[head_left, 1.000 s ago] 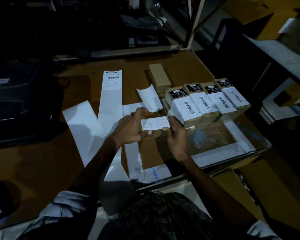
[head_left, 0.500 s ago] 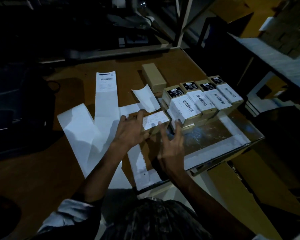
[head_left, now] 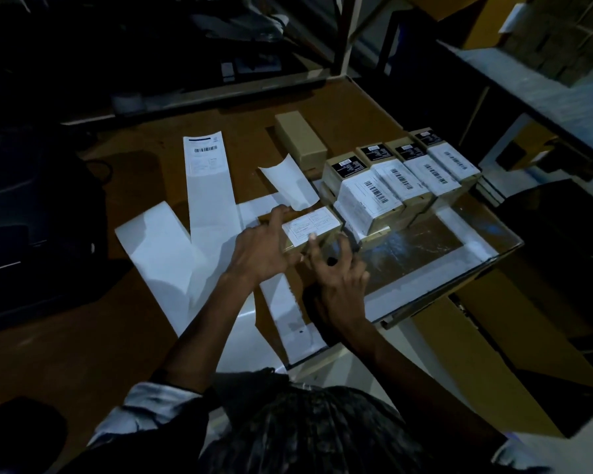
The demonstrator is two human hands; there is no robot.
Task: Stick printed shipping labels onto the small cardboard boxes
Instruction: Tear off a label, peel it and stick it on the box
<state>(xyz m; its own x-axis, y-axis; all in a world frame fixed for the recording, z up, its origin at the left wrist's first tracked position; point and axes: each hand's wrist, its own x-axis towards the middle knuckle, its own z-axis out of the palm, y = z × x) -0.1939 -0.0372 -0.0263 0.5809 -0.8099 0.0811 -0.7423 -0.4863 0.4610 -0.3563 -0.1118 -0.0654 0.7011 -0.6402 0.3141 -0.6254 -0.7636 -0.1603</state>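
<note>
right fingers: we see one fingertip [head_left: 311, 237] pressing down on the near edge of the fresh label [head_left: 310, 225], the other fingers spread wide and lifted; we judge it's rubbing the sticker flat so it bonds.
right hand [head_left: 336, 271]: sits just near-side of the box in hand [head_left: 317, 239], palm raised, gripping nothing.
left fingers: straight and laid flat, index fingertip [head_left: 278, 211] reaching along the left end of that box.
left hand [head_left: 257, 249]: rests against the box's left side; we read it as a brace so the box won't slide under the pressing.
box in hand: on the table [head_left: 117, 336], just left of the labelled row [head_left: 401, 179], label facing up and looking square to the top.
labelled row: four boxes packed touching, labels up, just right of the box in hand; likely the done pile, kept tight for space.
plain box [head_left: 300, 140]: behind the box in hand, no label, probably next.
curled backing [head_left: 290, 181]: between plain box and box in hand, a peeled liner dropped out of the way.
label strip [head_left: 208, 186]: left of the box in hand, one printed label at its far end, the rest blank.
stage: label on, smoothing nearly done, we guess.
</note>
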